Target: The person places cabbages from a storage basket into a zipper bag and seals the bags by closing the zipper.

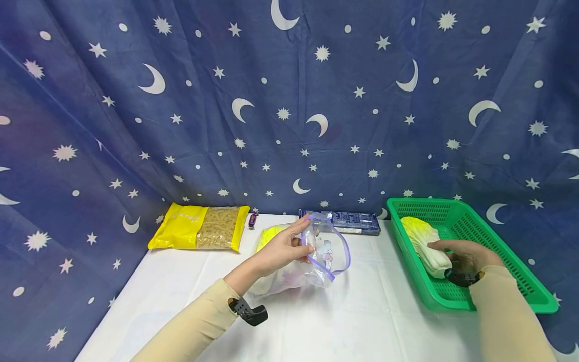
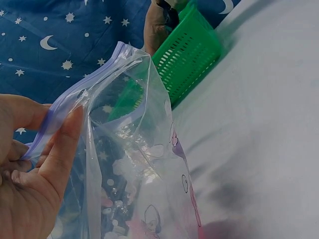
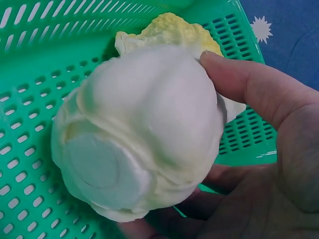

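My left hand (image 1: 281, 251) pinches the purple zip edge of a clear plastic zip bag (image 1: 289, 279), whose mouth gapes toward the right. Something yellow and pale shows through the bag's far left part; its kind is unclear. In the left wrist view, thumb and fingers hold the bag's purple rim (image 2: 62, 99). Over at the right, my right hand (image 1: 472, 255) grips a napa cabbage (image 1: 422, 244) by its white base, inside a green basket (image 1: 409, 271). In the right wrist view, the cabbage (image 3: 149, 109) has its round cut end toward the camera and yellow leaves beyond.
A yellow pasta pack (image 1: 181, 231) lies at the back left. Beside it is a small dark purple wrapped candy (image 1: 253, 220). Behind the bag lies a flat dark blue package (image 1: 357, 222). A blue star-and-moon curtain (image 1: 271, 125) hangs at the back of the white table (image 1: 362, 311).
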### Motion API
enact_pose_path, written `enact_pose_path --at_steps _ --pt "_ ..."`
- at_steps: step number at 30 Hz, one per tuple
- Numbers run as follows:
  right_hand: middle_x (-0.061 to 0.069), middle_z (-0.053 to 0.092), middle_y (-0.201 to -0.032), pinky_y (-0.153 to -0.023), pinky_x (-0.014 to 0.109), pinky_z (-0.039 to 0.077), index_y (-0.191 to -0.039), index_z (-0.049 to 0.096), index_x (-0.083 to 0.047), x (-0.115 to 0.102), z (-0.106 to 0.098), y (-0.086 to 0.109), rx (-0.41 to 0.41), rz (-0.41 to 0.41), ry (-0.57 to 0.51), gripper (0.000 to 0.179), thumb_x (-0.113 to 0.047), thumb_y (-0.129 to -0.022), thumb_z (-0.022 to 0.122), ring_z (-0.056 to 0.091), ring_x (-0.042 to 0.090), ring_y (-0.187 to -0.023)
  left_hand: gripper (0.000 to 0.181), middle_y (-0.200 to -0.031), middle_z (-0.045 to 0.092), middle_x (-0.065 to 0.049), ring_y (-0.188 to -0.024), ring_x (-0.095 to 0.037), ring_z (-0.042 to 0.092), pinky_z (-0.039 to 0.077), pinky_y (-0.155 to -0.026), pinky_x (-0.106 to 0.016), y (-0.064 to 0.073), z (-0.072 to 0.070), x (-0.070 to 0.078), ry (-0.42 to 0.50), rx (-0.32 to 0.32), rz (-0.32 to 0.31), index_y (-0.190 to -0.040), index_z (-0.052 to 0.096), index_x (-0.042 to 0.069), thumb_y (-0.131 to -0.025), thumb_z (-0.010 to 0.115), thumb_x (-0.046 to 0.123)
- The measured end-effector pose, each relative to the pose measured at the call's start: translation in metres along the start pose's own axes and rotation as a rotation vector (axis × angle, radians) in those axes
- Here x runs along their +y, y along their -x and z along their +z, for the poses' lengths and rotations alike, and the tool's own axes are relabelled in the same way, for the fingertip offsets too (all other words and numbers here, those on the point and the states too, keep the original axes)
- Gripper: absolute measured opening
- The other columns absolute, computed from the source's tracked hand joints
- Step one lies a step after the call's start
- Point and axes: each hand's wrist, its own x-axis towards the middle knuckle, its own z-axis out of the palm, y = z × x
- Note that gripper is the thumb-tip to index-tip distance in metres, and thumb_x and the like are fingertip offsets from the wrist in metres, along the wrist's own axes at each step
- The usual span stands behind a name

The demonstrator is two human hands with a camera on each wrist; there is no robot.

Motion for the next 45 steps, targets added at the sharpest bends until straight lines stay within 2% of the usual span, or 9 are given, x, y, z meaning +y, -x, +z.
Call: enact_pose_path --at_steps 5,12,17,20,24,29,35,39,45 --pt "0.047 -0.004 -0.155 -0.112 0.068 0.032 -0.157 -0.009 0.011 -0.0020 0.0025 0.0027 -0.005 0.005 0.005 0.114 -0.052 -0.096 0.064 0.010 0.062 -0.143 0.084 -0.170 0.007 0.012 -0.090 -0.019 0.065 0.061 -0.086 -0.035 -0.0002 -0.0001 -0.0003 0.007 -0.001 -0.004 -0.164 0.020 0.012 -0.097 0.069 0.005" --pt "0.049 -0.008 -0.153 -0.114 0.070 0.025 -0.153 -0.024 0.007 -0.0049 0.0056 0.0045 -0.006 0.038 -0.006 0.122 -0.051 -0.095 0.066 0.003 0.063 -0.143 0.084 -0.171 0.007 0.012 -0.089 -0.019 0.065 0.061 -0.086 -0.035 -0.0002 -0.0005 -0.0011 0.007 0.004 -0.004 -0.164 0.020 0.010 -0.096 0.069 0.004" --pt "0.049 -0.004 -0.152 -0.104 0.058 0.046 -0.151 -0.025 0.010 -0.0022 0.0080 0.0040 0.021 0.042 -0.025 0.124 -0.048 -0.094 0.068 0.015 0.064 -0.140 0.084 -0.171 0.006 0.009 -0.091 -0.019 0.064 0.061 -0.086 -0.036 0.0005 -0.0013 -0.0001 -0.007 0.000 -0.003 -0.164 0.019 0.009 -0.097 0.069 0.006" --pt "0.048 -0.003 -0.153 -0.102 0.057 0.048 -0.150 -0.026 0.011 -0.0006 0.0076 0.0042 0.036 0.046 0.001 0.126 -0.051 -0.094 0.068 0.016 0.065 -0.140 0.085 -0.171 0.006 0.010 -0.093 -0.020 0.064 0.061 -0.087 -0.036 0.0006 -0.0011 0.0004 -0.010 -0.001 -0.007 -0.164 0.018 0.010 -0.097 0.069 0.006" --pt "0.048 0.008 -0.152 -0.105 0.063 0.043 -0.154 -0.012 0.015 0.0016 0.0080 0.0045 0.051 0.029 0.045 0.121 -0.053 -0.094 0.068 0.022 0.064 -0.138 0.084 -0.171 0.005 0.009 -0.098 -0.020 0.065 0.061 -0.087 -0.035 -0.0002 -0.0009 -0.0009 -0.001 0.001 -0.011 -0.164 0.018 0.010 -0.097 0.069 0.005" --pt "0.046 0.016 -0.150 -0.094 0.049 0.053 -0.153 -0.001 0.019 0.0032 0.0097 0.0051 0.057 0.020 -0.008 0.115 -0.052 -0.094 0.068 0.034 0.058 -0.133 0.083 -0.171 0.007 0.013 -0.099 -0.022 0.065 0.060 -0.087 -0.035 0.0000 -0.0003 -0.0002 -0.006 0.009 -0.028 -0.165 0.021 0.015 -0.097 0.069 0.007" --pt "0.049 0.000 -0.152 -0.106 0.062 0.042 -0.152 -0.021 0.013 0.0027 0.0071 0.0047 0.035 0.057 0.016 0.126 -0.058 -0.093 0.065 0.013 0.063 -0.141 0.084 -0.170 0.008 0.017 -0.099 -0.022 0.065 0.060 -0.087 -0.035 0.0000 -0.0005 0.0004 -0.008 0.007 -0.030 -0.165 0.021 0.014 -0.097 0.069 0.007" --pt "0.049 -0.002 -0.152 -0.111 0.071 0.030 -0.150 -0.026 0.012 0.0021 0.0061 0.0041 0.024 0.075 0.027 0.128 -0.059 -0.093 0.065 0.007 0.065 -0.141 0.084 -0.170 0.007 0.014 -0.099 -0.021 0.065 0.060 -0.087 -0.035 -0.0002 -0.0011 -0.0002 -0.001 0.000 -0.024 -0.165 0.020 0.013 -0.097 0.069 0.007" --pt "0.050 -0.006 -0.152 -0.116 0.070 0.021 -0.149 -0.027 0.013 -0.0007 0.0064 0.0016 0.035 0.053 0.018 0.129 -0.053 -0.093 0.069 0.003 0.068 -0.140 0.084 -0.171 0.005 0.013 -0.095 -0.020 0.064 0.061 -0.086 -0.034 0.0007 -0.0012 0.0006 -0.005 -0.002 -0.018 -0.165 0.019 0.012 -0.097 0.069 0.006"
